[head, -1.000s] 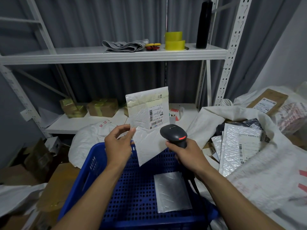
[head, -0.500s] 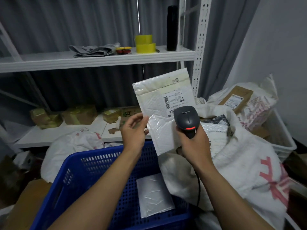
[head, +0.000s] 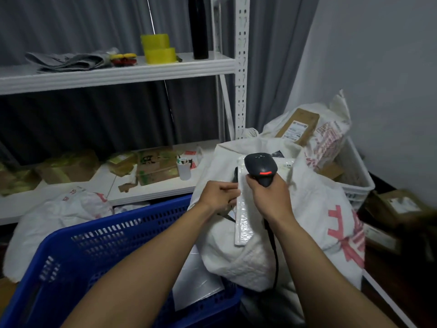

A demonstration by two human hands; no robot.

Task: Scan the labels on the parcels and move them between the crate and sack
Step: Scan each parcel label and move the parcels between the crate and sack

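Bubble mailer held over the mouth of the sack, scanner in the other hand.

The left hand [head: 218,195] pinches the white bubble mailer [head: 243,221] by its edge, holding it edge-on above the open white sack [head: 307,209], just beside the blue crate [head: 94,252]. The right hand [head: 269,200] is clenched round the handle of the scanner [head: 260,165], touching the mailer. Judging by this, the mailer is about to go into the sack but is not yet let go. One flat parcel [head: 196,280] lies at the crate's right edge, left to do.
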